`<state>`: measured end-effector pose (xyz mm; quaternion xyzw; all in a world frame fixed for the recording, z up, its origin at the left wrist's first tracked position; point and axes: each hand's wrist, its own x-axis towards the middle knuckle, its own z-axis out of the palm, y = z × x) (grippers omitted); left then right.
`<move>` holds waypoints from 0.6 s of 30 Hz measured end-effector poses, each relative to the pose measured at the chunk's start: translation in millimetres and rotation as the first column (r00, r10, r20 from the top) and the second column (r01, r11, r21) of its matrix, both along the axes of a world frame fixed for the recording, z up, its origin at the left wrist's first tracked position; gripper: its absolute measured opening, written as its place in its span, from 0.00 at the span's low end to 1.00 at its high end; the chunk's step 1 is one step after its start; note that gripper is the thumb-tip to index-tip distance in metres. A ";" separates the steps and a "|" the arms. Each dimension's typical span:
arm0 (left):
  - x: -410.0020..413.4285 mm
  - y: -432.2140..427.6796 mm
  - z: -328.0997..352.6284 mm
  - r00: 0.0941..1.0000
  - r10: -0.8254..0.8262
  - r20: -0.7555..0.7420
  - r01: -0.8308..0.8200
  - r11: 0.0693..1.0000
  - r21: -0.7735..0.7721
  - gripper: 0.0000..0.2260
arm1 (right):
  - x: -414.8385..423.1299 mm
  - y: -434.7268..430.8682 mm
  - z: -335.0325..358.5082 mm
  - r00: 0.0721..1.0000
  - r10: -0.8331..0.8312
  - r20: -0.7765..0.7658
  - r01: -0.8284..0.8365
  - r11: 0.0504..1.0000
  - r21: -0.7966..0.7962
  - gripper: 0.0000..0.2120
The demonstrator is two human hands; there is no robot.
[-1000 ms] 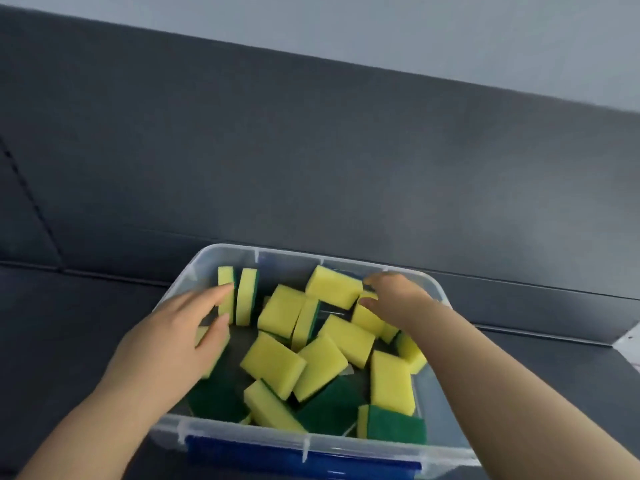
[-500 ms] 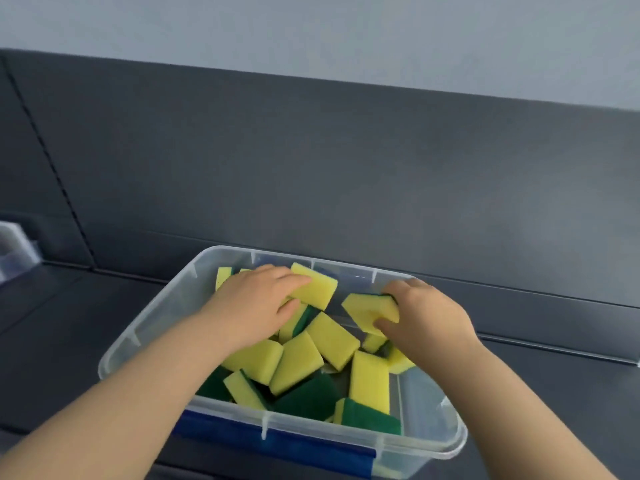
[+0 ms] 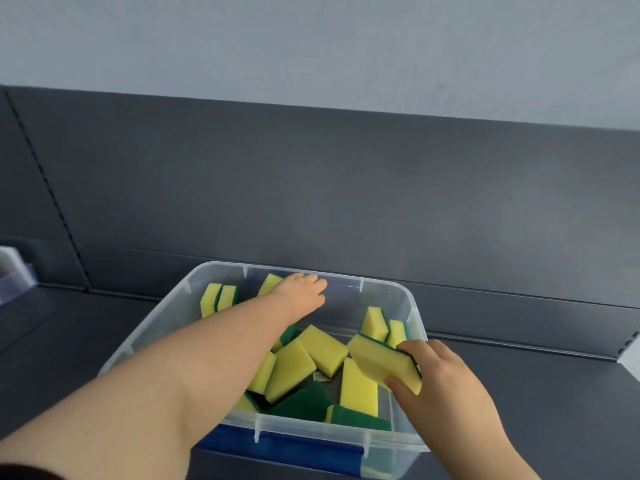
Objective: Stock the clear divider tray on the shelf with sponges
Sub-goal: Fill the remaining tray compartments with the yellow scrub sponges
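A clear plastic bin [image 3: 388, 292] with a blue front strip stands on the dark shelf [image 3: 519, 393]. It holds several yellow sponges with green scouring sides [image 3: 322, 348]. My right hand [image 3: 440, 382] is at the bin's right rim, shut on one sponge [image 3: 381, 358] held just above the others. My left hand [image 3: 303, 291] reaches across to the bin's back wall. Its fingers curl over a sponge [image 3: 270, 283] that my wrist mostly hides. Two sponges [image 3: 218, 301] stand upright at the back left, and two more [image 3: 381, 323] at the right wall.
Part of a clear plastic tray [image 3: 14, 275] shows at the far left edge on the shelf. A dark grey back panel [image 3: 346, 202] rises behind the bin, with a slotted upright [image 3: 52, 188] at the left. A pale wall lies above.
My left hand has carried its sponge from the bin's middle to the back wall. My right hand has lifted its sponge back toward the right rim. The view has shifted.
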<state>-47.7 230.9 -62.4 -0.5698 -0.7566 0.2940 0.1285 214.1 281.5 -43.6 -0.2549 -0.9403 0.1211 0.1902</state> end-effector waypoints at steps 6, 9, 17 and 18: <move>-7.7 -14.7 7.7 0.995 0.042 -0.094 -0.043 0.999 -0.017 0.18 | -8.7 -1.3 -1.8 1.000 0.020 -0.019 -0.020 1.000 0.011 0.20; -13.3 -30.3 10.0 0.992 0.121 -0.040 -0.121 0.993 -0.002 0.21 | -16.3 -4.1 -2.0 0.999 0.034 -0.025 -0.034 0.999 0.009 0.20; -12.1 -85.4 23.0 0.910 0.116 0.398 -0.300 0.848 0.437 0.23 | -44.4 -5.8 -1.5 0.994 0.101 -0.031 -0.101 0.995 0.005 0.21; -9.7 -92.6 26.2 0.897 0.095 0.432 -0.316 0.821 0.475 0.22 | -48.8 -5.4 -0.8 0.994 0.101 -0.035 -0.101 0.995 -0.003 0.21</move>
